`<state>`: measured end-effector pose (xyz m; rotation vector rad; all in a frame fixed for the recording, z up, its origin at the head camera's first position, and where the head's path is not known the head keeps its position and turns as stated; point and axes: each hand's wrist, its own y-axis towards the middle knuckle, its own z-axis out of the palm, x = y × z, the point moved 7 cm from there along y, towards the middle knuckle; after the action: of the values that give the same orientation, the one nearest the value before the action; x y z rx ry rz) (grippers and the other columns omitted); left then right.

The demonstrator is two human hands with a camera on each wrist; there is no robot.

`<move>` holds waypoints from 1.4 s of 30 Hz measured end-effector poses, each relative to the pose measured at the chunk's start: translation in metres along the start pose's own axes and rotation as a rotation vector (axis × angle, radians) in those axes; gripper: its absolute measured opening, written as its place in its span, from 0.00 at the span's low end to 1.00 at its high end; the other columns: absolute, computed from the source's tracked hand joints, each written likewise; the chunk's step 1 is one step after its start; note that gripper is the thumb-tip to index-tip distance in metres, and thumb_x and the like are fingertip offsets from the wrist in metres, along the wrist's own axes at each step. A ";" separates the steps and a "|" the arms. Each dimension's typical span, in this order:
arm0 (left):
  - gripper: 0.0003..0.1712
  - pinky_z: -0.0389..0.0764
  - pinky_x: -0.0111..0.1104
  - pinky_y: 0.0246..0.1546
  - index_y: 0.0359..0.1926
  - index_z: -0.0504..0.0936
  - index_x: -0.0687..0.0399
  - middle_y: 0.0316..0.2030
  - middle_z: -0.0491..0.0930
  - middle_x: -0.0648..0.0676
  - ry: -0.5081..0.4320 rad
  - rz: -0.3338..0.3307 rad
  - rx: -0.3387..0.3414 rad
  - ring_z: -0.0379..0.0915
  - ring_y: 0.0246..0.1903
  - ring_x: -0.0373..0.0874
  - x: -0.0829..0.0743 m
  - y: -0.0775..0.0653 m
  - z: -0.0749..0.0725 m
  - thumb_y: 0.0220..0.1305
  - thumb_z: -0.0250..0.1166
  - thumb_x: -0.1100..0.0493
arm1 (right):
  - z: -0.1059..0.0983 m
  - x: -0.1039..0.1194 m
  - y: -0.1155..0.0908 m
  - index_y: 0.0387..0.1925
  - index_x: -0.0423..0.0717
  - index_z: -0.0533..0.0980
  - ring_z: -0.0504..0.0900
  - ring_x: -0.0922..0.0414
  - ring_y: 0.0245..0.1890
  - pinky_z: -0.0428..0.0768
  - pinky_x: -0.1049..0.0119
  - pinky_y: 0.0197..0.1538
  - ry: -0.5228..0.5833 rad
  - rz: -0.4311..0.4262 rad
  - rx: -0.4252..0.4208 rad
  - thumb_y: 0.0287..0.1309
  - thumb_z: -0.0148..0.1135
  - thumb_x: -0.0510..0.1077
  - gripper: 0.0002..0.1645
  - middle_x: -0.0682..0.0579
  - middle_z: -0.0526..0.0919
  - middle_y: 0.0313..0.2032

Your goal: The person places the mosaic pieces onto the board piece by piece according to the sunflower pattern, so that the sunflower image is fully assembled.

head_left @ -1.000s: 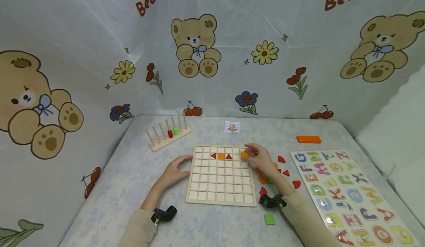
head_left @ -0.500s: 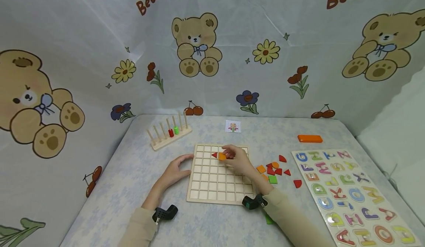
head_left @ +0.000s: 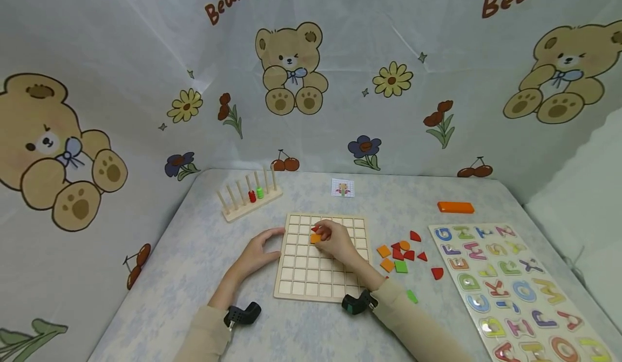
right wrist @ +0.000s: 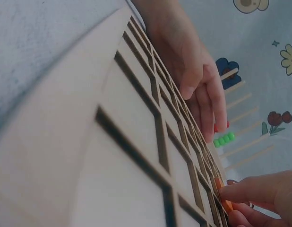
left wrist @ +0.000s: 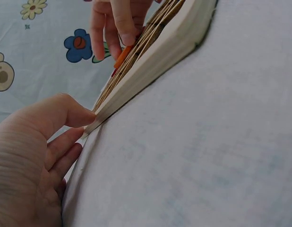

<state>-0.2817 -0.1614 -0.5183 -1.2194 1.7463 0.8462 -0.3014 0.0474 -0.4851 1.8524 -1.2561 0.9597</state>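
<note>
The right hand point(head_left: 336, 242) pinches an orange square point(head_left: 315, 239) between thumb and fingers, over the upper left part of a gridded wooden board point(head_left: 298, 273); I can't tell whether the square touches the grid. A red piece point(head_left: 315, 229) shows just beyond it. The left hand point(head_left: 252, 254), thumb and fingers spread loosely, touches the board's left edge. Near the right edge lies a green square point(head_left: 400, 266) among red and orange pieces.

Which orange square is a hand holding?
The orange square over the grid board, pinched by the right hand; the other two orange squares in sight lie on the table, right of the board.
</note>
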 end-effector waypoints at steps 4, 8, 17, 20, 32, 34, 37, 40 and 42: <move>0.32 0.57 0.51 0.71 0.64 0.71 0.50 0.65 0.69 0.53 -0.001 -0.007 0.002 0.56 0.70 0.51 0.001 0.001 0.000 0.58 0.67 0.62 | 0.000 -0.001 0.000 0.48 0.35 0.78 0.76 0.58 0.30 0.76 0.74 0.33 -0.004 0.003 -0.009 0.45 0.68 0.27 0.24 0.41 0.83 0.37; 0.32 0.57 0.51 0.71 0.64 0.71 0.49 0.65 0.70 0.52 0.006 -0.020 -0.001 0.56 0.70 0.51 0.000 0.002 0.000 0.58 0.67 0.62 | 0.000 0.001 -0.001 0.46 0.36 0.78 0.75 0.58 0.30 0.75 0.74 0.32 0.000 -0.011 -0.009 0.46 0.67 0.27 0.21 0.41 0.82 0.36; 0.32 0.56 0.52 0.71 0.64 0.71 0.50 0.65 0.69 0.53 -0.005 -0.021 0.002 0.56 0.71 0.51 -0.001 0.003 0.001 0.58 0.67 0.62 | -0.004 0.001 -0.004 0.47 0.35 0.78 0.77 0.56 0.31 0.77 0.74 0.33 0.002 -0.025 -0.009 0.48 0.66 0.27 0.21 0.40 0.82 0.36; 0.32 0.56 0.52 0.71 0.65 0.70 0.51 0.66 0.69 0.54 -0.002 -0.013 0.008 0.55 0.71 0.52 -0.001 0.002 0.002 0.58 0.67 0.62 | -0.010 -0.003 -0.007 0.49 0.35 0.77 0.78 0.56 0.33 0.77 0.73 0.35 0.007 -0.011 -0.018 0.49 0.66 0.28 0.22 0.41 0.82 0.37; 0.33 0.56 0.51 0.71 0.64 0.71 0.52 0.65 0.69 0.54 -0.003 -0.002 0.003 0.57 0.70 0.52 0.000 0.002 0.000 0.57 0.68 0.62 | -0.054 -0.019 -0.020 0.53 0.33 0.75 0.80 0.51 0.35 0.78 0.71 0.38 -0.040 -0.029 -0.071 0.51 0.65 0.30 0.24 0.39 0.83 0.38; 0.33 0.56 0.51 0.71 0.64 0.71 0.51 0.65 0.69 0.54 -0.010 -0.012 0.004 0.56 0.70 0.51 0.001 0.003 0.000 0.57 0.68 0.62 | -0.064 -0.023 -0.024 0.53 0.33 0.75 0.80 0.50 0.36 0.79 0.71 0.39 -0.065 -0.028 -0.085 0.51 0.65 0.31 0.24 0.40 0.83 0.39; 0.33 0.56 0.52 0.71 0.65 0.70 0.52 0.66 0.69 0.55 -0.012 -0.002 0.006 0.56 0.70 0.52 0.000 0.003 0.001 0.57 0.68 0.62 | -0.079 -0.031 -0.031 0.54 0.35 0.75 0.81 0.50 0.37 0.79 0.70 0.40 -0.093 0.000 -0.107 0.52 0.65 0.32 0.24 0.41 0.83 0.39; 0.33 0.56 0.52 0.71 0.65 0.70 0.51 0.66 0.69 0.55 -0.011 0.000 0.005 0.56 0.70 0.53 0.000 0.002 0.001 0.57 0.68 0.61 | -0.094 -0.041 -0.039 0.54 0.34 0.75 0.81 0.51 0.37 0.79 0.71 0.40 -0.096 0.026 -0.130 0.52 0.65 0.32 0.24 0.41 0.83 0.40; 0.33 0.57 0.52 0.71 0.65 0.71 0.51 0.66 0.69 0.55 -0.012 -0.005 0.002 0.56 0.70 0.52 0.000 0.002 0.000 0.57 0.68 0.62 | -0.103 -0.047 -0.043 0.53 0.34 0.75 0.81 0.51 0.37 0.79 0.72 0.40 -0.097 0.030 -0.150 0.52 0.66 0.32 0.24 0.40 0.83 0.40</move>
<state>-0.2837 -0.1609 -0.5183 -1.2150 1.7337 0.8468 -0.2924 0.1683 -0.4815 1.7848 -1.3787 0.7769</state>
